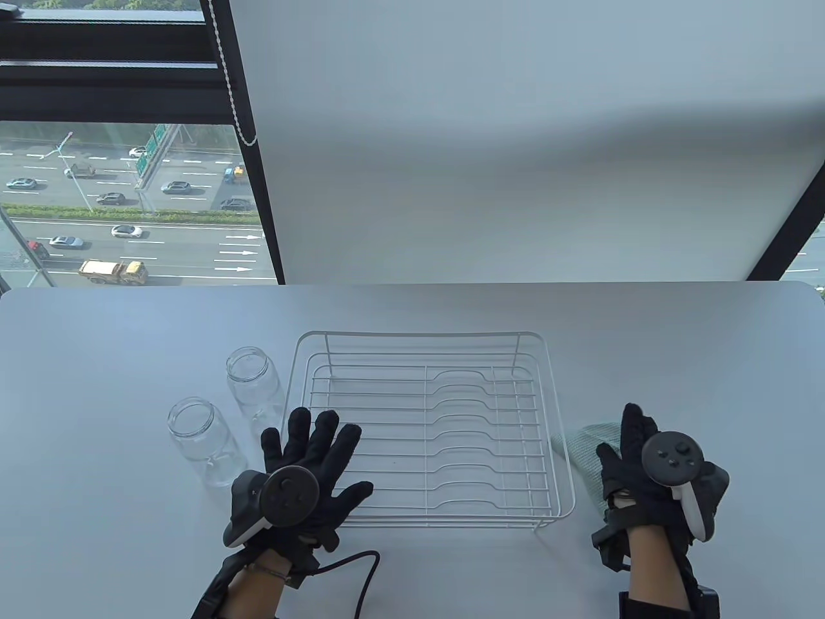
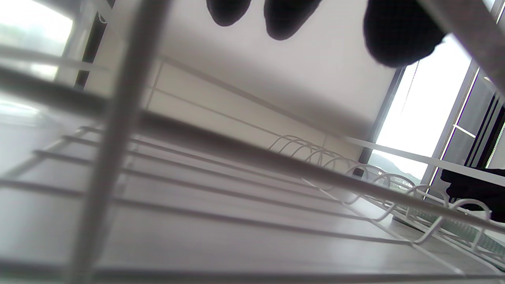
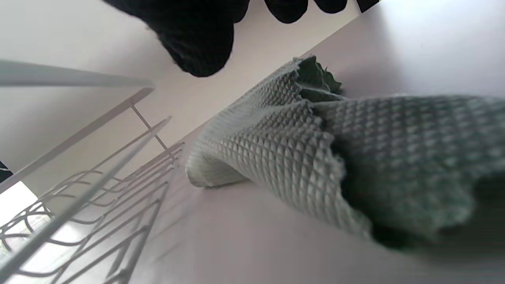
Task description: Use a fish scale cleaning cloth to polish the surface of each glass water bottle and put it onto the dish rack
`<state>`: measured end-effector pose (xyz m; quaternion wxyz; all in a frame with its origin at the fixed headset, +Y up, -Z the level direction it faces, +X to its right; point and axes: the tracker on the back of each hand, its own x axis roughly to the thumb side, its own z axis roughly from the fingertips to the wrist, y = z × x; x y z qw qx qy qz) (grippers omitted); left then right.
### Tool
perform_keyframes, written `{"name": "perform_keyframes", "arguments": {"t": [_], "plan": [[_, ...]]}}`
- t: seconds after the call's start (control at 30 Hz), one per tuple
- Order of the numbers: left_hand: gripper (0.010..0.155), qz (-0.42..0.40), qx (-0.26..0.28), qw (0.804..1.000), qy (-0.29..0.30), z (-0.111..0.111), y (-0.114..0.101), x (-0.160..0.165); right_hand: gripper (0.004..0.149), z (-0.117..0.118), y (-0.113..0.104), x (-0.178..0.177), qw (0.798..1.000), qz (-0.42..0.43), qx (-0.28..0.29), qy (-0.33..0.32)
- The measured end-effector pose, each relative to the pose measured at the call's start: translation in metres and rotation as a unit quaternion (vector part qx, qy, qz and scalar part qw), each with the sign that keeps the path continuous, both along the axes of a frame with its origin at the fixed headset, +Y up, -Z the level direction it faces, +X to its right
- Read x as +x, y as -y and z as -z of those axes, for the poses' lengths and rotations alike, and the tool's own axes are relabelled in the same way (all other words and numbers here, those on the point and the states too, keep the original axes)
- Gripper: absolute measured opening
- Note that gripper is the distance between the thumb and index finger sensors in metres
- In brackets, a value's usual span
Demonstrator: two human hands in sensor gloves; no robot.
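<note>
Left grip (image 1: pixel 309 471) is flat, fingers spread and straight, holding nothing, laid over the near-left corner of the dish rack (image 1: pixel 554 400); the left wrist view shows its fingertips (image 2: pixel 398 35) above the rack wires. Right grip (image 1: pixel 635 464) sits over the fish scale cloth (image 1: pixel 583 445); the right wrist view shows the cloth (image 3: pixel 284 150) bunched and lifted under the palm, but finger curl is hidden, so I cannot tell if it is pinched or only covered. Both glass bottles stand upright on the bench (image 1: pixel 129 335), just to the left grip's outer side and beyond it: near bottle (image 1: pixel 203 442) beside the left fingers, far bottle (image 1: pixel 253 383) past it, close to the rack's left wall. The bottles are apart from each other, neither touched by a grip. Rack holds nothing; it lies between the two grips, with the cloth just off its right wall. Progress judgement: task at the very start, no bottle picked up, none racked. Left to do: get the cloth in hand, take a bottle, rub it down, rack it, repeat for the second.
</note>
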<state>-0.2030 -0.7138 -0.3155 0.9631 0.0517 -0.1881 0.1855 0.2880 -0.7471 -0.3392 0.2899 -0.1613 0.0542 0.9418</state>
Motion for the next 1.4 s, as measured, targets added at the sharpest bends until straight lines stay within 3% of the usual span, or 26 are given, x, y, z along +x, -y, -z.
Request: {"name": "perform_keyframes", "arguments": {"t": [0.17, 0.23, 0.3, 0.4, 0.53, 0.67, 0.77, 0.87, 1.0, 1.1, 1.2, 1.27, 1.4], "plan": [[0.08, 0.001, 0.001, 1.0, 0.0, 0.0, 0.0, 0.0, 0.065, 0.013, 0.025, -0.021, 0.99, -0.05, -0.097, -0.089], [0.08, 0.0, 0.001, 1.0, 0.001, 0.0, 0.0, 0.0, 0.062, 0.014, 0.03, -0.024, 0.989, -0.041, -0.115, -0.083], [0.079, 0.0, 0.003, 1.0, 0.001, 0.0, 0.0, -0.001, 0.058, 0.014, 0.026, -0.026, 0.994, -0.04, -0.079, -0.062], [0.079, 0.001, 0.003, 1.0, 0.001, 0.0, 0.0, 0.0, 0.052, 0.014, 0.018, -0.031, 0.986, -0.154, -0.04, -0.057], [0.08, 0.0, 0.005, 1.0, 0.002, 0.0, 0.0, 0.0, 0.045, 0.009, 0.004, -0.032, 0.987, -0.156, 0.018, -0.02], [0.08, -0.001, 0.005, 1.0, 0.001, 0.0, 0.0, 0.0, 0.045, -0.013, -0.039, -0.038, 0.968, -0.139, 0.203, 0.037], [0.08, 0.0, 0.005, 1.0, 0.001, 0.0, 0.0, 0.0, 0.045, -0.025, -0.067, -0.058, 0.95, -0.128, 0.283, -0.037], [0.08, 0.0, 0.007, 1.0, 0.002, 0.0, 0.001, 0.0, 0.045, -0.029, -0.074, -0.086, 0.946, -0.105, 0.279, -0.13], [0.08, -0.004, 0.01, 1.0, 0.006, -0.001, -0.002, -0.002, 0.045, -0.028, -0.068, -0.104, 0.941, -0.157, 0.257, -0.152], [0.082, -0.053, 0.061, 0.997, 0.002, -0.011, -0.024, -0.008, 0.045, -0.027, -0.067, -0.104, 0.945, -0.137, 0.251, -0.156], [0.085, -0.106, 0.192, 0.974, -0.065, -0.028, -0.06, -0.038, 0.045, -0.027, -0.067, -0.102, 0.946, -0.132, 0.252, -0.153], [0.092, -0.145, 0.228, 0.954, -0.134, -0.033, -0.065, -0.068, 0.045, -0.027, -0.067, -0.101, 0.947, -0.129, 0.251, -0.153], [0.112, -0.279, 0.141, 0.919, -0.24, -0.023, -0.029, -0.132, 0.045, -0.026, -0.065, -0.1, 0.951, -0.114, 0.243, -0.154]]}}
